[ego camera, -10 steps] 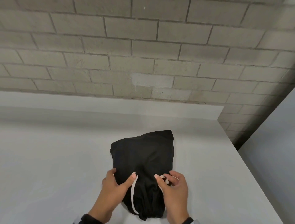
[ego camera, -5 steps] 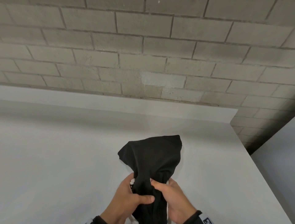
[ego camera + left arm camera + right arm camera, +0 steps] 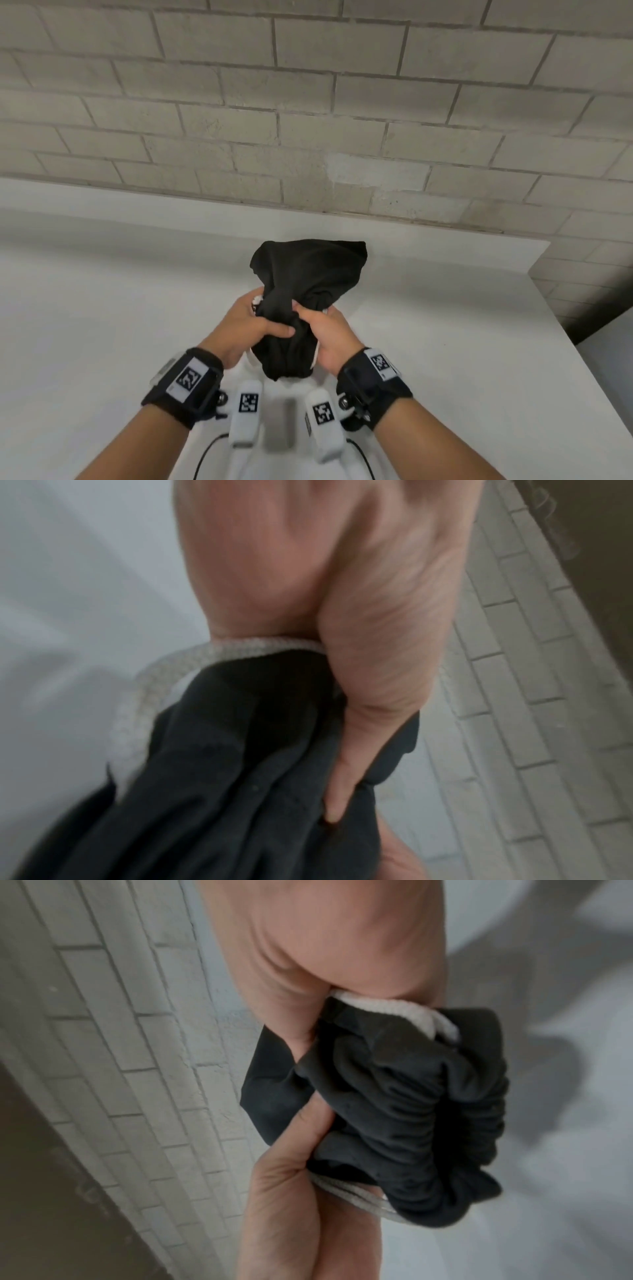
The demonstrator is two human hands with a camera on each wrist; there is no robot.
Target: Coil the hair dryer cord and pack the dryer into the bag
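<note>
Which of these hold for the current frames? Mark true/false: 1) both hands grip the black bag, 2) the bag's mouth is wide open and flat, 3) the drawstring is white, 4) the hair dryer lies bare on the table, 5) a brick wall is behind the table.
1. Both hands grip the black bag: true. The left hand and right hand both clutch the bag.
2. Mouth wide open and flat: false. It is bunched into gathers between the hands.
3. Drawstring white: true. The drawstring runs under the left hand.
4. Hair dryer bare on the table: false. No dryer shows on the table.
5. Brick wall behind: true, the brick wall.
</note>
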